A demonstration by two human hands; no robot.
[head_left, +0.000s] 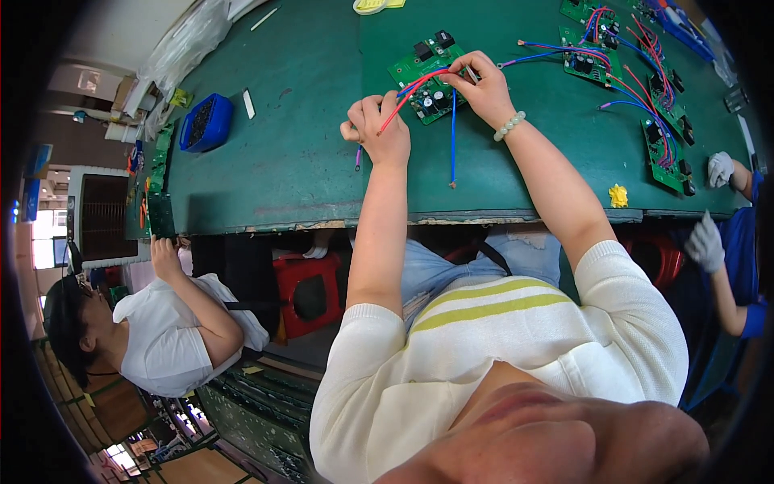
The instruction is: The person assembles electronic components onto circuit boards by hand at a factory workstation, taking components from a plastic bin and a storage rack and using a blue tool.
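Note:
A green circuit board point(436, 107) with black and silver-topped parts lies on the green table in front of me. Red wires point(414, 85) and blue wires run from it toward the left, and one blue wire point(453, 149) hangs toward the table's near edge. My left hand point(380, 129) is closed around the wires, with a red end crossing its back and a purple-sleeved tip showing below. Thumb and fingers of my right hand point(482, 90) pinch the wires above the board; the exact grip is partly hidden.
Several wired circuit boards point(587, 66) lie at the right. A blue bin point(206, 123) of small dark parts stands at the left, near a white strip point(248, 104). Crumpled yellow paper point(617, 195) sits by the near edge. Co-workers are at both sides, one with gloved hands point(706, 244).

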